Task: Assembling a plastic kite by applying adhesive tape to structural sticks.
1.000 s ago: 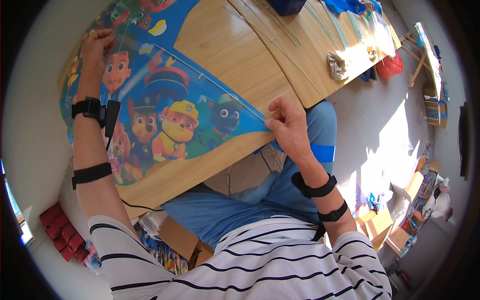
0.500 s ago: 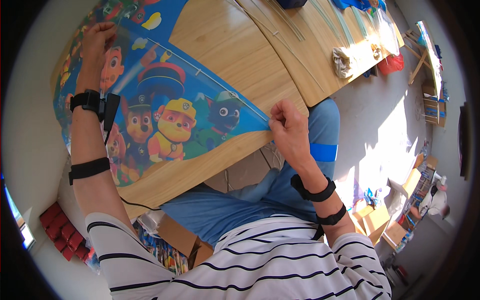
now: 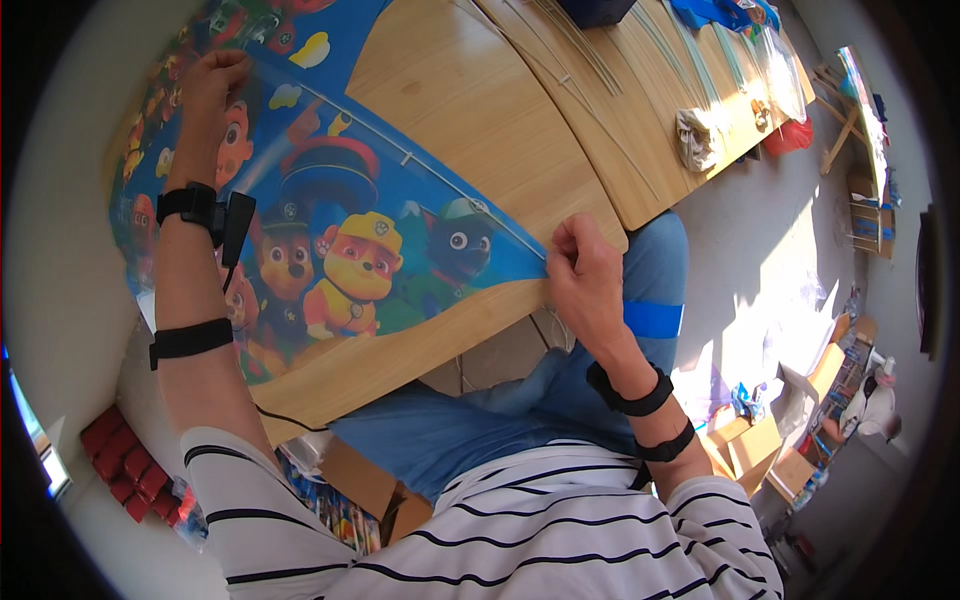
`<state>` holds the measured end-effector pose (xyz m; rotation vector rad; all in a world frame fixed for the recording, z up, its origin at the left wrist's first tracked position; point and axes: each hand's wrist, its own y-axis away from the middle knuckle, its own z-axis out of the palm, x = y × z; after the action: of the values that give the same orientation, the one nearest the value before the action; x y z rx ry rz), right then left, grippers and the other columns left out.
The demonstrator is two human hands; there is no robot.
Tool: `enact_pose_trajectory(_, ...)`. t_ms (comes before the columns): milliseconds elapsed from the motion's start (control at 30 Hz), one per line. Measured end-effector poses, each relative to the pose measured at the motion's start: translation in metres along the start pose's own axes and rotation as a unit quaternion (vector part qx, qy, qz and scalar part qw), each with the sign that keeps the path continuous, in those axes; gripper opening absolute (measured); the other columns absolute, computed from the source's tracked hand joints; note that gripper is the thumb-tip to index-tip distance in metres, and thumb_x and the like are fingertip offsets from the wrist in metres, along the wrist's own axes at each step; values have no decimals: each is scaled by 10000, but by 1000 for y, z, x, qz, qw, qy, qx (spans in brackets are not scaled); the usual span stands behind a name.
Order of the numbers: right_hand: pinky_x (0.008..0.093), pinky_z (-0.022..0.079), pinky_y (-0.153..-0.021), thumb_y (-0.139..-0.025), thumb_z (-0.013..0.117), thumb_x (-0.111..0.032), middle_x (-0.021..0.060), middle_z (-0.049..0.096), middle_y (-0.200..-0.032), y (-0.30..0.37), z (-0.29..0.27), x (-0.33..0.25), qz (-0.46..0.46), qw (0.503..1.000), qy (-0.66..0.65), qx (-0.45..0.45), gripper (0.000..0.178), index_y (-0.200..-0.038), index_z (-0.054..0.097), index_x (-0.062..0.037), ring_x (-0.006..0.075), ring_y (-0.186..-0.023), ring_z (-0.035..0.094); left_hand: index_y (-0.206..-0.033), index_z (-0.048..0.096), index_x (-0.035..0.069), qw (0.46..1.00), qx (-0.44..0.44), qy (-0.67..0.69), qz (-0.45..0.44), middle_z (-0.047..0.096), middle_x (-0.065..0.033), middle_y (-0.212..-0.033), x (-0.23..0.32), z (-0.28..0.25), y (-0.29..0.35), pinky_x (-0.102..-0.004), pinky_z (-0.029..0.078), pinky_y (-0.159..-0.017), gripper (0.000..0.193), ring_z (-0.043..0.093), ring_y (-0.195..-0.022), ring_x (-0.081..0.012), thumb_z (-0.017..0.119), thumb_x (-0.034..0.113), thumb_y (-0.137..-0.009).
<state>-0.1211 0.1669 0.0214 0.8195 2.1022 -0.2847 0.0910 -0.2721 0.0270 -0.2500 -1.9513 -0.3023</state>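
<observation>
A blue kite (image 3: 420,165) printed with cartoon puppies lies spread over the wooden table. Along its slanting far edge runs a thin pale rod (image 3: 440,180) with small white fittings. My left hand (image 3: 212,95) is closed in a pinch at the kite's upper left, over the print. At the kite's right-hand corner, my right hand (image 3: 590,270) has thumb and forefinger pinched together where the rod ends, and its other fingers are curled. What exactly lies between the fingertips of each hand is mostly hidden.
Several thin rods (image 3: 670,50) lie on the adjoining tabletop (image 3: 640,200), near a crumpled cloth (image 3: 695,140) and clear plastic bags (image 3: 780,75). My bent knee (image 3: 655,255) is beside the table corner. Cardboard boxes (image 3: 750,445) stand on the floor at right, red packages (image 3: 130,465) at left.
The whole view has shifted slightly, so table and kite appear a little farther right and lower. Both hands keep their pinches, the left having moved slightly to the right.
</observation>
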Motion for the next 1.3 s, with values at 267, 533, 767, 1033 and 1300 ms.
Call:
enact_pose_trajectory(267,370,474,-603,-742,525,89,184,568,-707,1,-4,-3,-21,999,-41,20,152,-852,481,-6,338,-666,611,-872,674,39,999,37,9,9,626,2,-772,8,17,12,-235,434,-602,98,554,-670,-91,704,31,-778)
enact_pose_trajectory(533,363,465,-594,-751,531,87,172,557,-697,4,-7,0,-9,999,-34,9,140,-841,479,-6,324,-646,593,-831,657,13,998,46,19,39,623,-16,-752,7,26,19,-263,427,-603,95,546,-671,-112,698,1,-745)
enact_pose_trajectory(767,366,452,-584,-759,526,86,170,554,-698,4,-6,-2,-16,999,-37,8,139,-849,481,-10,333,-642,583,-825,638,13,997,50,-22,56,607,-14,-756,3,31,21,-256,420,-613,92,523,-673,-106,678,-31,-754)
enact_pose_trajectory(1033,382,458,-592,-749,536,86,170,548,-702,5,-5,-1,-15,999,-34,7,152,-850,484,-15,343,-648,583,-811,644,4,996,69,-22,54,622,-37,-722,-3,36,18,-276,433,-609,85,549,-667,-121,694,16,-744)
enact_pose_trajectory(1300,393,460,-594,-740,540,90,172,555,-712,6,-4,2,-21,999,-32,7,168,-859,486,-15,356,-661,590,-793,648,2,989,96,-76,85,655,-65,-742,-5,41,15,-300,466,-648,81,596,-694,-151,699,29,-736)
